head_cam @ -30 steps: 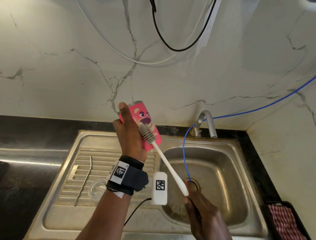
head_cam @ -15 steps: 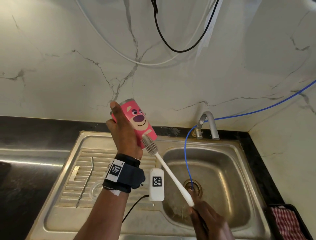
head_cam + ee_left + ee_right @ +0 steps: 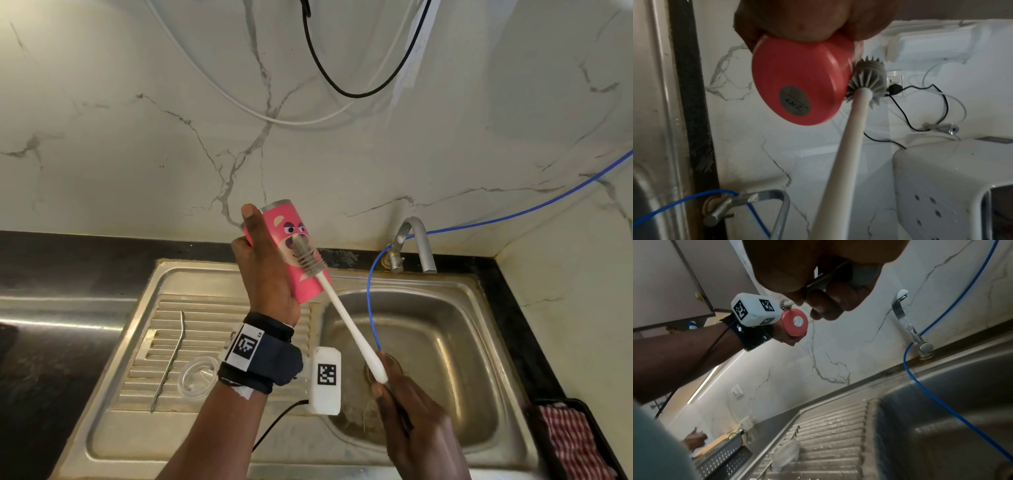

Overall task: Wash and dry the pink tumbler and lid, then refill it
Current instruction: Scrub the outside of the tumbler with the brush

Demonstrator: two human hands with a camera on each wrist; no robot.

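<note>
My left hand [image 3: 263, 270] grips the pink tumbler [image 3: 286, 241], tilted with its bear print facing me, above the sink's draining board. Its pink base [image 3: 797, 84] with a round silver sticker fills the left wrist view and appears as the tumbler base [image 3: 795, 322] in the right wrist view. My right hand [image 3: 414, 421] holds the grey end of a white bottle brush handle [image 3: 346, 318]. The grey brush head [image 3: 306, 257] lies against the tumbler's printed side; the same brush head [image 3: 869, 81] touches the tumbler wall. The clear lid [image 3: 198, 377] lies on the draining board.
A steel sink basin [image 3: 445, 342] lies under my right hand, with a tap [image 3: 416, 240] and a blue hose [image 3: 371, 291] running into it. A bent metal straw [image 3: 171, 356] rests on the draining board. A black tray with a red checked cloth [image 3: 572, 442] sits at the right.
The brush head slid down to the tumbler's lower end, then back up onto the bear's face. Both hands shifted slightly with the stroke.
</note>
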